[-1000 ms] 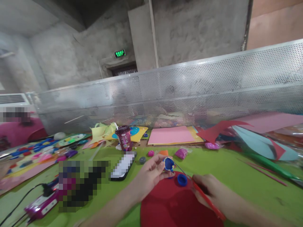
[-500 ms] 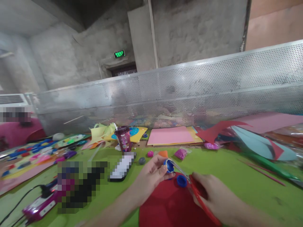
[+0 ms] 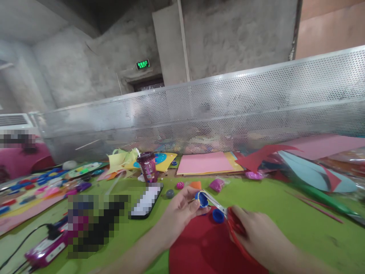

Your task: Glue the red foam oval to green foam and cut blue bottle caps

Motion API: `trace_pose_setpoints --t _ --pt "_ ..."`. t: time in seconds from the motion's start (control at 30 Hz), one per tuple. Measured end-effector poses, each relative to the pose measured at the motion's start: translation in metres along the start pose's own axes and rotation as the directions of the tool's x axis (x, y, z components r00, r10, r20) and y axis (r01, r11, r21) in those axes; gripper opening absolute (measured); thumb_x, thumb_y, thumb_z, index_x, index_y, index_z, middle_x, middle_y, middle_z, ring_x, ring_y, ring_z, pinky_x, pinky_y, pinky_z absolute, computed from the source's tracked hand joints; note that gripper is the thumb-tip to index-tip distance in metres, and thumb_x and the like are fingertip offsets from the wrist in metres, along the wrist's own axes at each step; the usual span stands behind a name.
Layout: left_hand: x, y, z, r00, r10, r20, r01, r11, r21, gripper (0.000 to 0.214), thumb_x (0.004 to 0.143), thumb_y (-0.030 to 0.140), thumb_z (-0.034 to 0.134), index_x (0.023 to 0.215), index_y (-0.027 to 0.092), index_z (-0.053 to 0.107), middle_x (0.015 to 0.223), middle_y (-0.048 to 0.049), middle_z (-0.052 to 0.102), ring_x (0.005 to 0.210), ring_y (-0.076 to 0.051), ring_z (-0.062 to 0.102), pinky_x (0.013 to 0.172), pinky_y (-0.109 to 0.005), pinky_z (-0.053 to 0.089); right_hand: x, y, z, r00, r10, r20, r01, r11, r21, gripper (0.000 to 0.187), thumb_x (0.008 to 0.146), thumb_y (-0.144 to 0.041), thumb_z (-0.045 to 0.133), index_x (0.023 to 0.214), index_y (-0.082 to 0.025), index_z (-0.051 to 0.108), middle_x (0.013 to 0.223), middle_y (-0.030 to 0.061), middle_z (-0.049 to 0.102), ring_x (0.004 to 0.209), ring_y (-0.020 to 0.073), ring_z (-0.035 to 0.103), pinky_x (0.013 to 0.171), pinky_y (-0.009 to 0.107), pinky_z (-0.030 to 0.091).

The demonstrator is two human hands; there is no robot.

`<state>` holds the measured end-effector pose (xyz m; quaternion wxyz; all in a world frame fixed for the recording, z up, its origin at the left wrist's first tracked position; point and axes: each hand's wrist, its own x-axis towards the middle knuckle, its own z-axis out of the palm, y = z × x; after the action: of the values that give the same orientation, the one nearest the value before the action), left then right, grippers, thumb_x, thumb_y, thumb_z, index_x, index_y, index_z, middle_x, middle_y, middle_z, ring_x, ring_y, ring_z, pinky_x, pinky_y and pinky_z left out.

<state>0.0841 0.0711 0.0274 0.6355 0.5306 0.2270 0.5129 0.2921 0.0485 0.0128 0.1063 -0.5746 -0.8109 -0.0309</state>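
Observation:
My left hand [image 3: 182, 207] pinches a small blue bottle cap [image 3: 202, 199] with a pale rim, its hollow side facing right. Wrapped round the red handles of a pair of scissors [image 3: 223, 209] is my right hand [image 3: 253, 232]. The scissor blades point up and left, with their tips at the cap's edge. Just below lies a second blue cap [image 3: 218, 215] on a round red sheet [image 3: 205, 243]. Beyond my left fingers are a grey cap [image 3: 170, 194], a pink dotted ball [image 3: 180, 185] and an orange piece [image 3: 195, 185].
A phone [image 3: 147, 201] and a lidded purple cup [image 3: 148, 167] stand left of my hands. A purple power strip [image 3: 47, 249] with cables lies at lower left. Pink paper [image 3: 205, 163] and a pink packet [image 3: 218, 185] lie ahead; a green tool [image 3: 325, 199] is at right.
The view has shifted slightly. Both hands keep hold of the cap and scissors at nearly the same place, and the scissors have turned a little.

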Motion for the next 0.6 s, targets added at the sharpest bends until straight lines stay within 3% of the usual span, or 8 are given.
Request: trace_pose_setpoints --t 0.4,0.6 --pt "0.0012 -0.0004 -0.0024 1.000 -0.002 0.014 0.002 1.000 -0.020 0.020 0.075 0.032 0.069 0.085 0.016 0.063 0.086 -0.0033 0.059 0.083 -0.015 0.057 0.086 -0.036 0.047 -0.0019 0.0005 0.0042 0.999 -0.031 0.022 0.031 0.999 -0.011 0.020 0.084 -0.025 0.035 0.091 -0.017 0.052 0.072 0.0104 0.068 0.062 0.0300 0.065 0.048 0.030 0.028" --pt "0.0008 -0.0029 -0.0051 0.999 0.003 0.039 -0.001 0.999 -0.049 0.018 0.080 0.033 0.065 0.086 0.016 0.063 0.088 -0.0030 0.060 0.082 -0.014 0.059 0.086 -0.036 0.046 -0.0029 0.0034 0.0059 0.998 -0.049 0.049 0.044 0.995 0.085 0.017 0.081 -0.024 0.039 0.091 -0.017 0.051 0.077 0.0120 0.068 0.064 0.0280 0.064 0.052 0.030 0.033"
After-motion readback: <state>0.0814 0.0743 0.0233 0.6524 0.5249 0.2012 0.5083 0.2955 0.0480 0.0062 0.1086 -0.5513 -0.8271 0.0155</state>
